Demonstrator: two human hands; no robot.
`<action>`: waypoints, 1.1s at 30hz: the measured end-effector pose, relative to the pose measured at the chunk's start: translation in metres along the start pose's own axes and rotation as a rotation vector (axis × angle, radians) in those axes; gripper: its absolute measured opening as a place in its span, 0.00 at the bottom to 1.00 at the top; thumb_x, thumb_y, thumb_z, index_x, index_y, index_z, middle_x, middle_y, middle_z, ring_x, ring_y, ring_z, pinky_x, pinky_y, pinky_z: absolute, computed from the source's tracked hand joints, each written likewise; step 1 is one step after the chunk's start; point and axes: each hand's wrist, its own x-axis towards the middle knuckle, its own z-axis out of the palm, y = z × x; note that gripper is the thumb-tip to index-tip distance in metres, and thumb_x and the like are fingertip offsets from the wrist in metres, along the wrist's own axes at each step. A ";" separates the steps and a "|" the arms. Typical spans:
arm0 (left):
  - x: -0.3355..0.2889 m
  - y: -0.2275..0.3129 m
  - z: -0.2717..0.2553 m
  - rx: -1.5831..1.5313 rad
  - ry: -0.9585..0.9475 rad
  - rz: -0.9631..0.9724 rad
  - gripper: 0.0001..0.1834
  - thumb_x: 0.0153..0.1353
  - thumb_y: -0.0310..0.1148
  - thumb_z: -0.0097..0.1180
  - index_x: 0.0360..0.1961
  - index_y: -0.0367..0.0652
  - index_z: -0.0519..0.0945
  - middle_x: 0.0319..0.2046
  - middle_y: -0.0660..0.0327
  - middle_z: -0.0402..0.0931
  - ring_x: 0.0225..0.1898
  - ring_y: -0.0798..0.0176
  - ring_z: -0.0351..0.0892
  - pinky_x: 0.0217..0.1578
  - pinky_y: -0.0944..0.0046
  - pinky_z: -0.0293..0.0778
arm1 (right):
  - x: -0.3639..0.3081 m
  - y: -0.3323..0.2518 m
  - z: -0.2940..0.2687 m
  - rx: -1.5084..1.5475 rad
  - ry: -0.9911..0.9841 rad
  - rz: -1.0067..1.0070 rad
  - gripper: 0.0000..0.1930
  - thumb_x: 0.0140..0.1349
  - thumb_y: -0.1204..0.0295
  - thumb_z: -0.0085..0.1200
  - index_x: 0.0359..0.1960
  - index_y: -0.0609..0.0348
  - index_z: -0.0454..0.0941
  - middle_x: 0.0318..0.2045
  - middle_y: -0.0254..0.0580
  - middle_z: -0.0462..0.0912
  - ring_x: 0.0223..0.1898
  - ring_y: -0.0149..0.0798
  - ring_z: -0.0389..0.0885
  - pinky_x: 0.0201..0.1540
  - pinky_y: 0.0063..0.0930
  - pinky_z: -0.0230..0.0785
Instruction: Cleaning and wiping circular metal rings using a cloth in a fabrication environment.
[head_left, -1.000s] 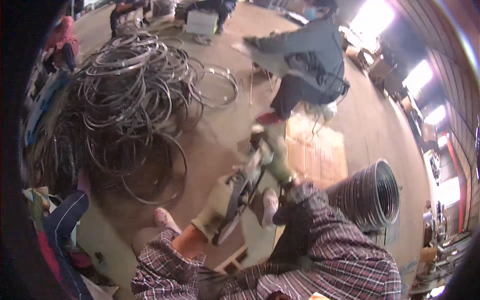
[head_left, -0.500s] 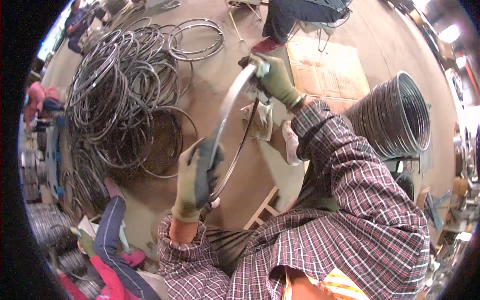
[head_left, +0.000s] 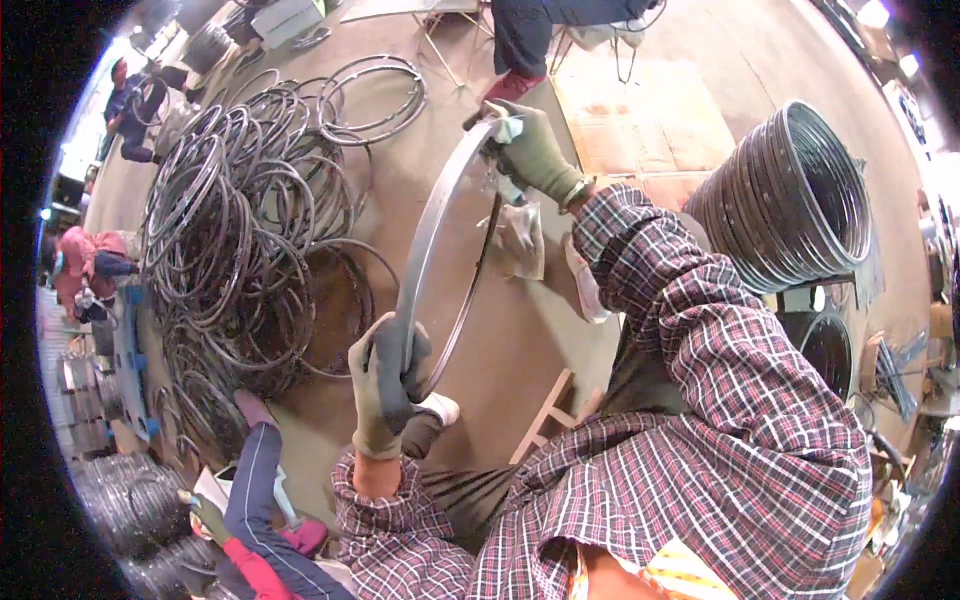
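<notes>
A silver metal wheel rim [head_left: 436,212] is held tilted in front of me, its flat outer face toward me on one side. My left hand [head_left: 385,375], in a green glove with a dark palm, is closed round the rim's near side. At the far side my right hand [head_left: 535,155], gloved the same way, grips the rim with a crumpled pale cloth or wad [head_left: 508,130] pressed against it. Some of the right fingers are hidden behind the rim and wad.
A large tangled heap of dark rims [head_left: 225,220] lies to the left. Stacked rims [head_left: 780,200] stand at the right near flat cardboard [head_left: 640,120]. A wooden frame [head_left: 550,415] lies by my legs. A co-worker's leg [head_left: 255,480] reaches in at lower left; another person stands ahead.
The rim and both hands have shifted slightly, with the right hand a little farther left and up in view. The whole view has moved a bit; both hands keep hold of the rim.
</notes>
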 end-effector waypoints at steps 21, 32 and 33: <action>0.018 -0.013 0.004 0.043 0.187 -0.012 0.15 0.69 0.39 0.46 0.34 0.38 0.78 0.21 0.69 0.69 0.17 0.79 0.59 0.16 0.75 0.56 | -0.032 -0.068 0.037 -0.516 -0.340 -0.459 0.14 0.47 0.71 0.58 0.39 0.50 0.81 0.43 0.37 0.79 0.48 0.42 0.77 0.48 0.35 0.72; 0.023 -0.015 -0.003 -0.040 0.133 -0.013 0.18 0.70 0.43 0.45 0.32 0.39 0.76 0.17 0.74 0.63 0.15 0.82 0.57 0.15 0.77 0.47 | -0.034 -0.049 0.037 -0.585 -0.333 -0.358 0.10 0.54 0.75 0.54 0.40 0.54 0.77 0.40 0.42 0.78 0.40 0.41 0.80 0.43 0.36 0.74; 0.018 -0.010 -0.008 -0.047 0.098 -0.067 0.18 0.70 0.44 0.45 0.32 0.39 0.76 0.17 0.73 0.63 0.15 0.81 0.57 0.15 0.77 0.47 | -0.019 -0.033 0.030 -0.573 -0.337 -0.363 0.10 0.54 0.75 0.54 0.40 0.54 0.77 0.40 0.42 0.78 0.40 0.41 0.80 0.43 0.36 0.74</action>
